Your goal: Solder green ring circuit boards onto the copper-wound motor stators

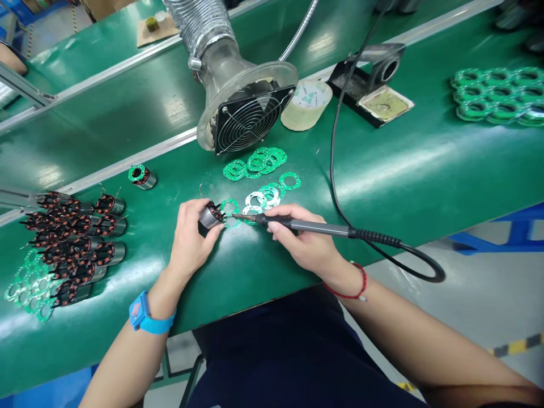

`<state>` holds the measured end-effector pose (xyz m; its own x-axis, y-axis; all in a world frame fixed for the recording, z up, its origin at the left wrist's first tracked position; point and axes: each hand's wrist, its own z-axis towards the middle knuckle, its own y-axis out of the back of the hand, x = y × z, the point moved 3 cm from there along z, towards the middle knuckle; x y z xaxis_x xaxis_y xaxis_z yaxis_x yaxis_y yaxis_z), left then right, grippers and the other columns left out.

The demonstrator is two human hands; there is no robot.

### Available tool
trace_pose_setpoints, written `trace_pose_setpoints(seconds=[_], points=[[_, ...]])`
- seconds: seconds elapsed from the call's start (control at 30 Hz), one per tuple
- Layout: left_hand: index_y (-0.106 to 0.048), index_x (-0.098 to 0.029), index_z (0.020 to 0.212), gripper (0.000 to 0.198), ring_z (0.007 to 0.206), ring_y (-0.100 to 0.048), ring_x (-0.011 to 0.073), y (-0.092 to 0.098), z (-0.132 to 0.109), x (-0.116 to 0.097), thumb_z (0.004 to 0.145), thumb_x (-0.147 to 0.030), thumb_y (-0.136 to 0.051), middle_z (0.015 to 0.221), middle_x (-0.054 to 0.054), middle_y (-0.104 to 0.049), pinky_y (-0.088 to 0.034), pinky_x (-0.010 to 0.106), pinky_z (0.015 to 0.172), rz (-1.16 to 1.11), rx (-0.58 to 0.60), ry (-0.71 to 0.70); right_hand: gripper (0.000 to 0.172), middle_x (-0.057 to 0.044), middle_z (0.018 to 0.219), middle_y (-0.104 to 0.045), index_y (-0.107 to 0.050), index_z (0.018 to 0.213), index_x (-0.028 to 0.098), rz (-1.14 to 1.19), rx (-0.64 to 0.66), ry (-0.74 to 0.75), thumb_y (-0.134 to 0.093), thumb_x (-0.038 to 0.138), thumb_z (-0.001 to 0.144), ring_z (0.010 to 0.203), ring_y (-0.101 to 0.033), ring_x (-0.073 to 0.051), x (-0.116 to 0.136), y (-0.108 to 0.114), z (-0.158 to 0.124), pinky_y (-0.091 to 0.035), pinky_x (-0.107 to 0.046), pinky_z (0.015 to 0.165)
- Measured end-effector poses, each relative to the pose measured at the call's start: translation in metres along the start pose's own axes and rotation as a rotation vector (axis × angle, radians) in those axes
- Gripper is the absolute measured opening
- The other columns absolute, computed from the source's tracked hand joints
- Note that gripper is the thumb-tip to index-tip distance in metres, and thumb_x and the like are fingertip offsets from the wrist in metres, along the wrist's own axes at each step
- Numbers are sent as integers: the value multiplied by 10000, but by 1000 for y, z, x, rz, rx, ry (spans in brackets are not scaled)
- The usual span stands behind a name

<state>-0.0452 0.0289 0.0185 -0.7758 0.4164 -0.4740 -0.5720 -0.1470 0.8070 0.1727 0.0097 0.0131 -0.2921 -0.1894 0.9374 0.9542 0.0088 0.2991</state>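
Note:
My left hand (pixel 191 235) is closed round a small motor stator (pixel 209 218), its wound end turned to the right. In my right hand (pixel 304 241) is a soldering iron (pixel 317 227), held like a pen. The iron's tip points left and comes close to the stator's end; whether they touch I cannot tell. Beneath and beside the tip lie green ring-shaped circuit boards (pixel 230 206). White-faced rings (pixel 264 196) overlap just to the right, and another loose pile of green rings (pixel 257 161) sits farther back.
A fume extractor (pixel 250 116) hangs over the bench's middle. Behind are a tape roll (pixel 306 105) and soldering iron stand (pixel 374 79). Several stators (pixel 80 238) crowd the left, near one with a green ring (pixel 142 176). Stacked ring panels (pixel 499 95) lie right. The iron's cable (pixel 334 153) crosses the bench.

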Motion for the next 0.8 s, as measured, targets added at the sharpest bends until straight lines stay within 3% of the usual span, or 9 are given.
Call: trace_pose_setpoints(seconds=[0.33,0.6,0.8], points=[[-455,-183,1191,464,1070,-524,238,-3,0,-1,780,-178,-671,1120,106,-530,-464,423,926,23,25,-37,134,-21,826,-711,-626,944,187,-60,-5,57,-569,234,833,606,-628,-117,0,1,-1,-515,-262,579],[-468,-186,1199,433,1078,-511,252,-3,-1,-2,802,-198,-641,1117,114,-524,-466,438,925,23,32,-57,108,-23,841,-720,-616,929,203,-156,-8,205,-576,199,829,747,-683,-154,4,1,-3,-548,-275,678],[-462,-180,1206,446,1064,-512,253,-2,-1,-3,799,-183,-645,1110,119,-526,-473,431,913,49,31,-106,174,-38,913,-689,-596,1008,220,-147,-98,283,-580,202,836,790,-656,-169,5,3,-4,-538,-316,709]])
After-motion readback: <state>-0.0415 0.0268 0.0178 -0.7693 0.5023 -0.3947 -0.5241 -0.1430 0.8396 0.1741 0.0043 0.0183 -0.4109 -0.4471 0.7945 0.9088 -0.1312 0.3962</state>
